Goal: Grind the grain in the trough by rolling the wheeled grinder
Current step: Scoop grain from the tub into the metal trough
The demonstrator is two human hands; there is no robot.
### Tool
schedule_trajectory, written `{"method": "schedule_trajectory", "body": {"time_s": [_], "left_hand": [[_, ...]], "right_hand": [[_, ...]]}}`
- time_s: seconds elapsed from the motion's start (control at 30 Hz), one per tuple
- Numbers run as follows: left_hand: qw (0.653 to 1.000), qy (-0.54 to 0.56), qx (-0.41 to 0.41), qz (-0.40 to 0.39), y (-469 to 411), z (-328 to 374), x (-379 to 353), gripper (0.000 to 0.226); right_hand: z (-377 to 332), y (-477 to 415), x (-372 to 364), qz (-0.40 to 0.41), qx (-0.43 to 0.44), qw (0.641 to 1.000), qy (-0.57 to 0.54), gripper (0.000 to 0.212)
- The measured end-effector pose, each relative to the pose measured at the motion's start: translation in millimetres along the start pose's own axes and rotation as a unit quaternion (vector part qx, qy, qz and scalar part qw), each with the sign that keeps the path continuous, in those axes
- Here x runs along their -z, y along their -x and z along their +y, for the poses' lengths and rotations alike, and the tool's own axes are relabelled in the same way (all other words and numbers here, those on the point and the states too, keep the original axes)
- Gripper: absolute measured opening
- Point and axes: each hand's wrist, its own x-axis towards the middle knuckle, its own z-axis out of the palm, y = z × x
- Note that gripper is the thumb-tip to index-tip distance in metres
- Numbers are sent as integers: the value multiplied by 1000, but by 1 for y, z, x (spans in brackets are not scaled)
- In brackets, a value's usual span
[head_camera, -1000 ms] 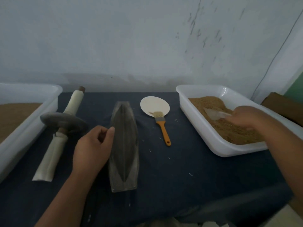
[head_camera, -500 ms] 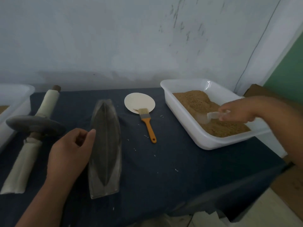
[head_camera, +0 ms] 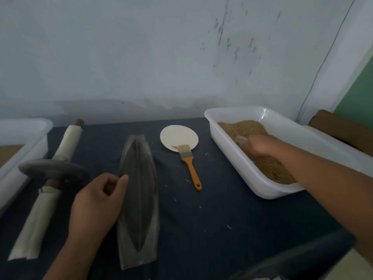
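The work looks to be at its very start. The trough [head_camera: 139, 199] lies lengthwise on the dark cloth of the table [head_camera: 222, 209], near the middle, and its dark hollow shows no grain that I can make out. The wheeled grinder [head_camera: 52, 170] lies to its left, the disc leaning on the cloth and the wrapped handles running near to far, with no hand on it. So filling comes first, and all the rolling is yet to do. The left hand [head_camera: 96, 201] sits just beside the trough's left edge, fingers curled in, thumb tip touching the rim. Whether it actually pinches the rim or only steadies it cannot be told. The right hand [head_camera: 260, 147] is down in the white tub [head_camera: 238, 174] on the right, low over the brown grain [head_camera: 244, 128]. It is blurred, but appears closed around a clear scoop [head_camera: 241, 140] whose bowl is at the grain. A paper plate [head_camera: 177, 136] and an orange-handled brush [head_camera: 190, 168] lie between trough and tub. A second tub [head_camera: 24, 138] stands at the far left.
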Motion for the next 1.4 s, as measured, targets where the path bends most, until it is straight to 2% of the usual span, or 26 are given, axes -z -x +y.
{"method": "schedule_trajectory", "body": {"time_s": [0.13, 0.23, 0.3, 0.5, 0.73, 0.87, 0.97, 1.03, 1.23, 1.4], "left_hand": [[1000, 5, 14, -8, 1, 1, -1, 22], [1000, 3, 18, -14, 1, 3, 0, 18], [1000, -1, 22, -13, 2, 1, 1, 24], [999, -2, 31, -18, 4, 0, 1, 32], [997, 24, 70, -13, 0, -7, -3, 27], [987, 58, 139, -63, -7, -13, -8, 34], [985, 64, 144, -75, -8, -11, -10, 34], [986, 51, 137, -74, -7, -9, -9, 32], [986, 65, 134, -77, -4, -4, -5, 23], [982, 81, 136, -100, -2, -2, -3, 15]], "right_hand": [[34, 9, -2, 70, -6, 993, -91, 47], [56, 24, -7, 92, -22, 984, -150, 38], [65, 34, -13, 120, -34, 972, -200, 29], [71, 52, -21, 177, -27, 941, -288, 26], [68, 62, -11, 157, -23, 955, -251, 27], [60, 91, 10, 156, -2, 960, -234, 25], [46, 121, 28, 142, 29, 955, -260, 25], [30, 141, 38, 133, 53, 949, -281, 22], [-42, 164, 38, 84, 139, 930, -329, 41], [-103, 144, 20, 22, 211, 924, -319, 23]]}}
